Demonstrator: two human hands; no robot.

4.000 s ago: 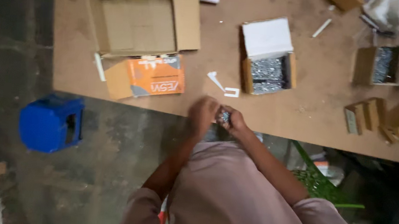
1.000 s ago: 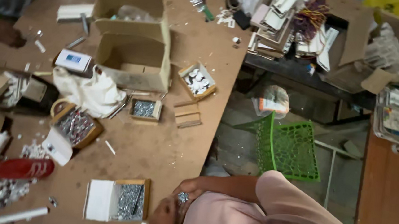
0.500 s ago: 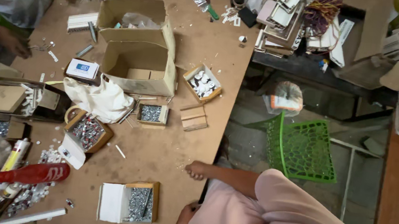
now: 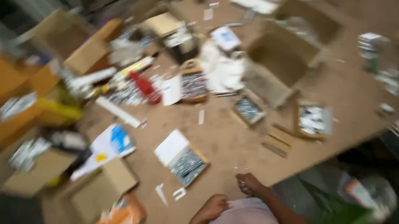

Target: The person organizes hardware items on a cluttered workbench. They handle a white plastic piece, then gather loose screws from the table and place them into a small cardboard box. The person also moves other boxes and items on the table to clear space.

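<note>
Compared with half a second back, the view has swung round and gone blurry, and the left hand (image 4: 213, 207), hidden then, now shows at the brown fibreboard tabletop's (image 4: 235, 143) near edge. It looks loosely curled; can't tell if it holds anything. The right hand (image 4: 248, 183) rests on the edge, fingers bent, nothing visibly held. The small open cardboard box of silvery metal screws with its white lid (image 4: 181, 159) sits just beyond both hands, slightly left, not touched.
</note>
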